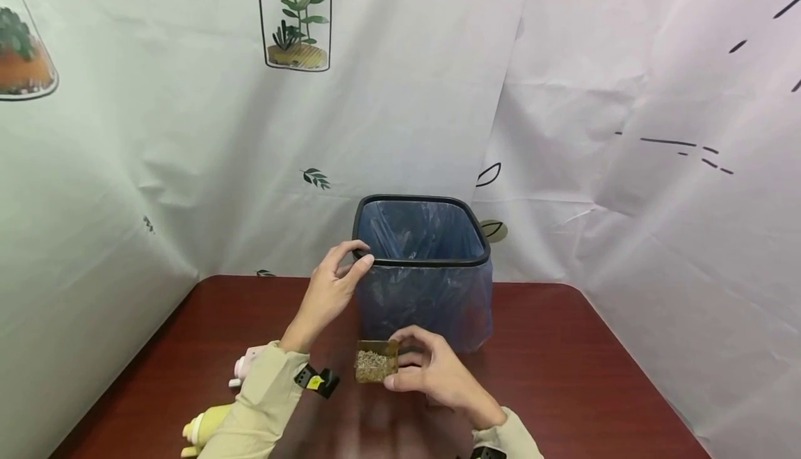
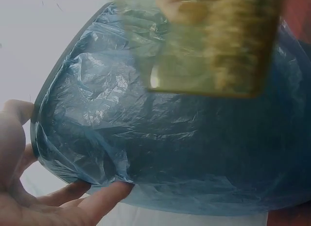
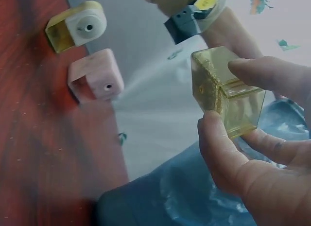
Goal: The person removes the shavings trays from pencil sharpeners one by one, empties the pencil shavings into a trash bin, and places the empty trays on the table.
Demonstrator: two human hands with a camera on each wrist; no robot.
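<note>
As the left hand (image 1: 332,285) grips the bin (image 1: 432,263) by its black rim, at the near left corner, here's the right hand (image 1: 434,370) with a translucent yellow container (image 1: 376,345) pinched between thumb and fingers! That little box hangs over the dark red table (image 1: 563,361), in front of the bin and its blue liner (image 1: 425,302), with fine shavings (image 1: 372,363) inside, while over on the left a pink device (image 3: 95,75) and a yellow device (image 3: 58,34) lie near each other, close by the left sleeve (image 1: 269,393).
</note>
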